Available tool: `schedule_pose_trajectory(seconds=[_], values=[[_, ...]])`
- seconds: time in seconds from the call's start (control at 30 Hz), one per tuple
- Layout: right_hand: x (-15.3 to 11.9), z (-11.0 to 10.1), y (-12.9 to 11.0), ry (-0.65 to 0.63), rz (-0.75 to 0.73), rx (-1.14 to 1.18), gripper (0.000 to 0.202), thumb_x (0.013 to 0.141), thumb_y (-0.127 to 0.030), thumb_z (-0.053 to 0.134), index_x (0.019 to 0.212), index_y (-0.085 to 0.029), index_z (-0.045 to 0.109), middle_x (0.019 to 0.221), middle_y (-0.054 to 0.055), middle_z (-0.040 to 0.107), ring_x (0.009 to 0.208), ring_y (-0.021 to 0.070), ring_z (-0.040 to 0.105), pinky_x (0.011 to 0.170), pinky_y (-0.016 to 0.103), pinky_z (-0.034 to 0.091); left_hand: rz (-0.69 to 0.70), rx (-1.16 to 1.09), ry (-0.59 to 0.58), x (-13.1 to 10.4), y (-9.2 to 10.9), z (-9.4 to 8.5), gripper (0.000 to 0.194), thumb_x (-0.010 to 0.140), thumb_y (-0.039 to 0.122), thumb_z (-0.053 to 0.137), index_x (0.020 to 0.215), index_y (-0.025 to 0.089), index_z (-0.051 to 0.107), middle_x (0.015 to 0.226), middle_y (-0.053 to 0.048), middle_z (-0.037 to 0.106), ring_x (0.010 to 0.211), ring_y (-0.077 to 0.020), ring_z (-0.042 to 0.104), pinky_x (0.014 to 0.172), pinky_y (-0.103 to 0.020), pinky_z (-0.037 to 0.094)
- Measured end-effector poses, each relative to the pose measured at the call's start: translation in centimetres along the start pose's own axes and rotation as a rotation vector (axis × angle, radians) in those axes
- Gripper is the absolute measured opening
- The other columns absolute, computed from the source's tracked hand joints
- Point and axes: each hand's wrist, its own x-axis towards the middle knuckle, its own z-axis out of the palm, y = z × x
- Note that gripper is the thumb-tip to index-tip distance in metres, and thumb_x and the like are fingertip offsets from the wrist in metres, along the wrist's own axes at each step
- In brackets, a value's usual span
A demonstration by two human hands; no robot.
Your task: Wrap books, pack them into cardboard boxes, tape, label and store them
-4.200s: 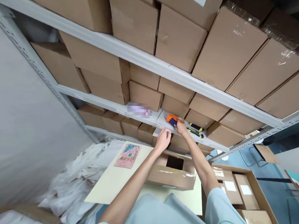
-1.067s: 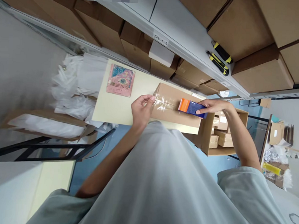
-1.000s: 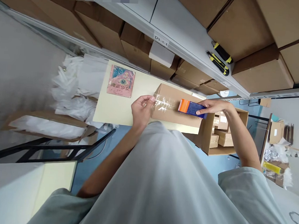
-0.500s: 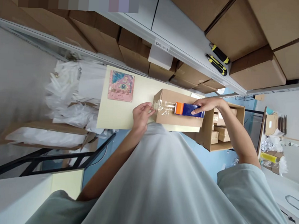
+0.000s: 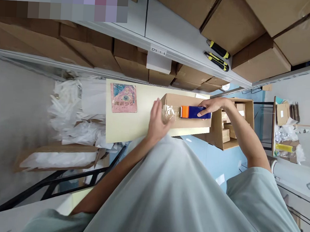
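A closed cardboard box (image 5: 188, 124) lies lengthwise on the pale yellow tabletop (image 5: 145, 94). My right hand (image 5: 210, 106) is wrapped round a blue and orange tape dispenser (image 5: 194, 112), which rests on the box's top. Clear packing tape (image 5: 171, 111) runs from the dispenser's toothed orange end to the box's left edge. At that left end, my left hand (image 5: 158, 121) lies open against the box, fingers stretched along its side and thumb near the tape. A pink booklet (image 5: 124, 98) with an eye picture lies farther left on the table.
An open carton (image 5: 223, 142) holding several small boxes stands right of the table. Two yellow-black box cutters (image 5: 217, 55) lie on the grey shelf (image 5: 175, 30) above, among cardboard boxes. White packing material (image 5: 78, 132) is heaped at the left.
My left hand has gone from pinching the tape's end beyond the box to lying flat against the box's left end. My right hand keeps the dispenser in about the same place.
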Motion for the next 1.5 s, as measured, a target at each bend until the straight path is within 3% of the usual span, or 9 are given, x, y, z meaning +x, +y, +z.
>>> schedule_pose_trajectory(seconds=[0.07, 0.17, 0.53, 0.67, 0.9, 1.03, 1.17, 1.27, 1.5], values=[[0.1, 0.1, 0.2, -0.003, 0.003, 0.003, 0.079, 0.074, -0.092, 0.078, 0.095, -0.016, 0.079, 0.092, 0.007, 0.079, 0.087, 0.0233, 0.069, 0.084, 0.035, 0.052, 0.169, 0.158, -0.212, 0.4, 1.5, 0.5, 0.130, 0.082, 0.084, 0.078, 0.175, 0.007, 0.032, 0.185, -0.030, 0.022, 0.176, -0.0448, 0.014, 0.142, -0.062, 0.016], [0.3, 0.0, 0.5, -0.053, -0.013, 0.014, 0.078, 0.072, -0.093, 0.080, 0.090, -0.017, 0.080, 0.086, 0.006, 0.078, 0.085, 0.0237, 0.070, 0.084, 0.036, 0.053, 0.267, 0.320, -0.383, 1.7, 2.4, 1.8, 0.142, 0.079, 0.087, 0.078, 0.176, -0.002, 0.023, 0.185, -0.033, 0.016, 0.175, -0.0493, 0.007, 0.142, -0.066, 0.007], [-0.2, -0.7, 3.9, -0.041, -0.149, 0.005, 0.069, 0.082, -0.082, 0.083, 0.099, -0.015, 0.085, 0.087, 0.006, 0.080, 0.088, 0.0246, 0.072, 0.083, 0.036, 0.051, 0.246, 0.451, -0.390, 3.3, 1.7, 2.2, 0.140, 0.082, 0.097, 0.065, 0.177, 0.002, 0.028, 0.184, -0.031, 0.021, 0.175, -0.0477, 0.014, 0.142, -0.064, 0.005], [-3.2, -0.8, 8.3, -0.034, -0.136, -0.007, 0.071, 0.083, -0.086, 0.079, 0.096, -0.017, 0.085, 0.087, 0.007, 0.081, 0.087, 0.0261, 0.074, 0.081, 0.037, 0.053, 0.199, 0.466, -0.387, 3.5, 2.4, 2.2, 0.140, 0.078, 0.100, 0.065, 0.176, 0.005, 0.033, 0.184, -0.030, 0.024, 0.174, -0.0494, 0.017, 0.141, -0.066, 0.006], [-9.5, -0.8, 19.0, -0.008, -0.073, -0.011, 0.076, 0.082, -0.093, 0.073, 0.096, -0.020, 0.084, 0.087, 0.007, 0.083, 0.085, 0.0256, 0.075, 0.078, 0.037, 0.054, 0.182, 0.505, -0.361, 3.8, 2.5, 2.3, 0.137, 0.071, 0.101, 0.070, 0.167, 0.007, 0.047, 0.182, -0.030, 0.031, 0.172, -0.0524, 0.021, 0.141, -0.069, 0.010], [-11.6, -1.1, 23.9, -0.049, -0.058, 0.039, 0.076, 0.083, -0.094, 0.071, 0.101, -0.021, 0.082, 0.091, 0.007, 0.084, 0.088, 0.0264, 0.076, 0.078, 0.037, 0.056, 0.166, 0.502, -0.325, 3.9, 2.8, 2.7, 0.133, 0.067, 0.102, 0.073, 0.162, 0.013, 0.049, 0.184, -0.022, 0.031, 0.172, -0.0508, 0.022, 0.142, -0.071, 0.010], [-10.1, -1.2, 26.4, -0.078, -0.052, 0.098, 0.074, 0.077, -0.091, 0.079, 0.097, -0.020, 0.082, 0.089, 0.007, 0.083, 0.089, 0.0279, 0.076, 0.080, 0.038, 0.056, 0.107, 0.535, -0.334, 4.0, 3.4, 3.0, 0.129, 0.062, 0.107, 0.072, 0.161, 0.026, 0.049, 0.187, -0.010, 0.029, 0.173, -0.0486, 0.020, 0.142, -0.073, 0.008], [-6.9, -1.0, 26.9, -0.056, -0.017, 0.088, 0.070, 0.076, -0.088, 0.084, 0.091, -0.019, 0.082, 0.085, 0.008, 0.082, 0.086, 0.0287, 0.076, 0.080, 0.039, 0.054, 0.131, 0.609, -0.370, 4.1, 3.4, 3.0, 0.134, 0.068, 0.108, 0.064, 0.170, 0.026, 0.038, 0.190, -0.009, 0.019, 0.174, -0.0486, 0.014, 0.142, -0.074, 0.005], [-2.4, 0.8, 24.7, 0.072, 0.061, -0.217, 0.044, 0.104, -0.055, 0.071, 0.095, -0.014, 0.081, 0.089, 0.011, 0.082, 0.079, 0.0249, 0.073, 0.077, 0.036, 0.047, 0.210, 0.737, -0.440, 3.9, 2.9, 2.7, 0.138, 0.081, 0.106, 0.051, 0.183, 0.028, 0.002, 0.191, -0.006, -0.003, 0.176, -0.0464, 0.004, 0.142, -0.069, 0.004]])
